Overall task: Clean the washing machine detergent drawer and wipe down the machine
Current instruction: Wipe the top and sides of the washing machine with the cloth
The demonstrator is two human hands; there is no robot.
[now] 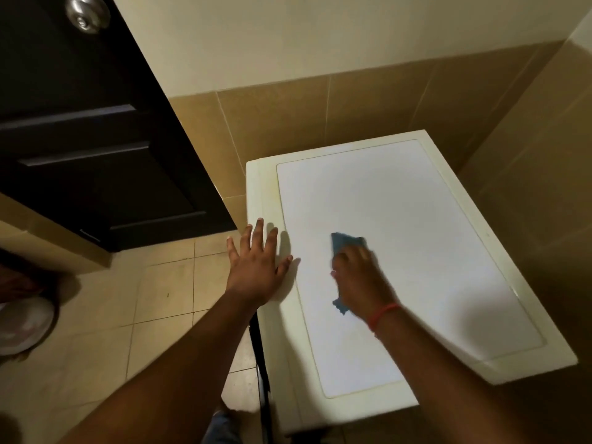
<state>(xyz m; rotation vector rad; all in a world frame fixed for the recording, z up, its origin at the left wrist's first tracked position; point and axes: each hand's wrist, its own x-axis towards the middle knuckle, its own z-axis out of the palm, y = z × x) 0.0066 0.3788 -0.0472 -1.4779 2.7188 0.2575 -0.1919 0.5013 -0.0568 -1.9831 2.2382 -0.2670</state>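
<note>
The washing machine (432, 219) is seen from above, a white top panel with a cream rim, set in a tiled corner. My right hand (362, 277) presses a blue cloth (344, 243) flat onto the middle of the top; cloth corners stick out beyond the fingers and below the palm. The hand is blurred. My left hand (256, 264) lies flat with fingers spread on the machine's left rim, holding nothing. The detergent drawer is not in view.
A dark door (80, 139) with a metal knob (88, 12) stands open at the left. Beige tiled walls close in behind and to the right of the machine. Tiled floor (128, 315) lies left, with a white round object (22, 325) at the far-left edge.
</note>
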